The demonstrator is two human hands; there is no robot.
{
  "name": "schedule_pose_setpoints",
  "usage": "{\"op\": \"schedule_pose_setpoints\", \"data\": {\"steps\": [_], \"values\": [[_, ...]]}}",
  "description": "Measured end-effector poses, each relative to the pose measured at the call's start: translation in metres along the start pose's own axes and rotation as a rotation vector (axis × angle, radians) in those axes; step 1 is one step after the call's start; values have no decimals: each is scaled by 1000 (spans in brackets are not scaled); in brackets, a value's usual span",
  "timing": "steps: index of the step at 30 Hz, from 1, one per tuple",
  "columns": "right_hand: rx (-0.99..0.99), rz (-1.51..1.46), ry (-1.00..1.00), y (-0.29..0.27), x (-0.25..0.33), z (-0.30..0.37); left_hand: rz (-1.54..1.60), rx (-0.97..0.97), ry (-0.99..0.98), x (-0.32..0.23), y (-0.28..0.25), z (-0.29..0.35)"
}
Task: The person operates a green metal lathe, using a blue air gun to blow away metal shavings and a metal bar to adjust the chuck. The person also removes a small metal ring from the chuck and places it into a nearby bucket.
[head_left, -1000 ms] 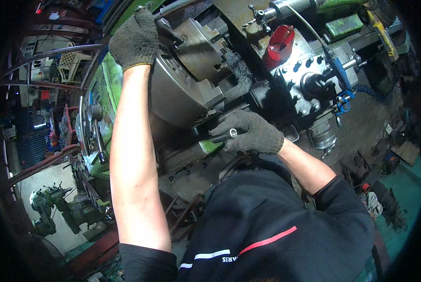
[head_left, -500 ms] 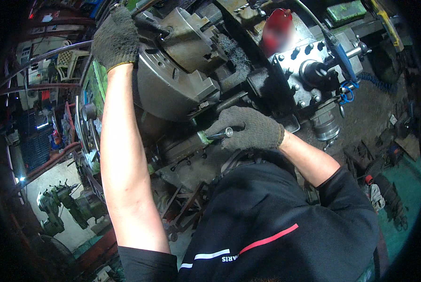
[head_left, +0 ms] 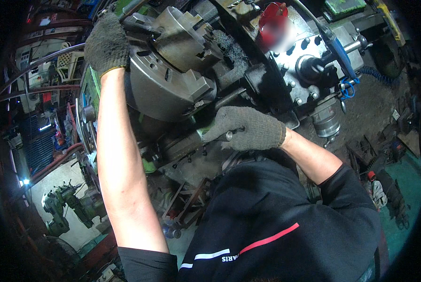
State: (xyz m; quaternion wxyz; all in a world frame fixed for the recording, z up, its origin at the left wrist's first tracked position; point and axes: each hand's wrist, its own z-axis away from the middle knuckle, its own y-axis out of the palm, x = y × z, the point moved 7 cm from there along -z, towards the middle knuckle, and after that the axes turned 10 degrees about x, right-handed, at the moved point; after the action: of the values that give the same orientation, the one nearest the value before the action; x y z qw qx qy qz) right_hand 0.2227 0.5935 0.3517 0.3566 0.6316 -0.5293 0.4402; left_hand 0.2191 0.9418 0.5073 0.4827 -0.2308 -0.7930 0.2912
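Leftward in our view have gone our left hand (head_left: 108, 44) and the big lathe chuck (head_left: 156, 83), both sitting nearer the left edge than a second ago, while our right hand (head_left: 253, 128) has shifted far less; since the chuck slid across too, part of this may be our head turning. Our right hand is curled around a dark handle (head_left: 228, 136), whose round metal end pokes out of the gloved grip. From that end the handle's long axis runs to the left, nearly level across our view, with the rest of it covered by the glove. It lies below and to the right of the chuck, apart from it, and our right hand is plainly the nearer one. Our left hand is up at the chuck's far left, next to a grey bar (head_left: 132, 8) that slants up to the right; its fingers are turned away from us, so we cannot tell whether they grasp anything. Right of the chuck stands the tool post (head_left: 309, 69), a red container (head_left: 272, 19) just above it in our view
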Motion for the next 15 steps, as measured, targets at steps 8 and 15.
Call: {"op": "schedule_pose_setpoints", "data": {"steps": [8,15], "values": [[-45,60,22,-3,-1,5,-12,37,-30,4,4,-1],[-63,78,198,-9,-4,10,35,59,-52,2,-5,-4]]}}
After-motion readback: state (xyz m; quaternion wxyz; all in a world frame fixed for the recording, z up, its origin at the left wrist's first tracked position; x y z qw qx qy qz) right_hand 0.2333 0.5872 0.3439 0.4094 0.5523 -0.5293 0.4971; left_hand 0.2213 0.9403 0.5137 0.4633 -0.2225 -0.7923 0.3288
